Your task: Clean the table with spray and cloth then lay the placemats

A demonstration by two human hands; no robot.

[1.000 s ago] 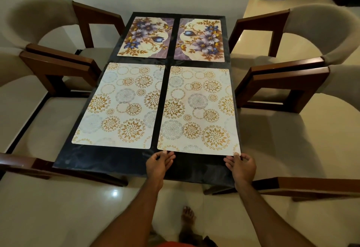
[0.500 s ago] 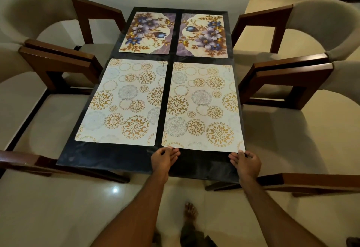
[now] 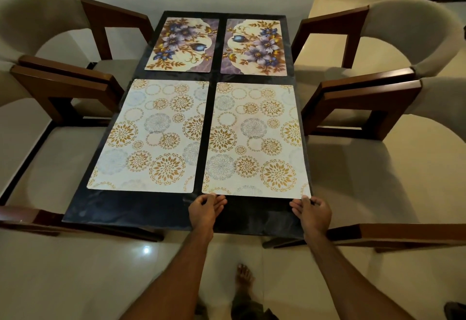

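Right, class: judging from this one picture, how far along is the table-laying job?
Done: two floral placemats lie flat at the far end, and the left circle-patterned mat lies flat nearer. In hand: the left hand and right hand touch the near corners of the right circle-patterned mat, apparently squaring it up. Left: letting go. No spray or cloth is in view, so the cleaning cannot be checked.
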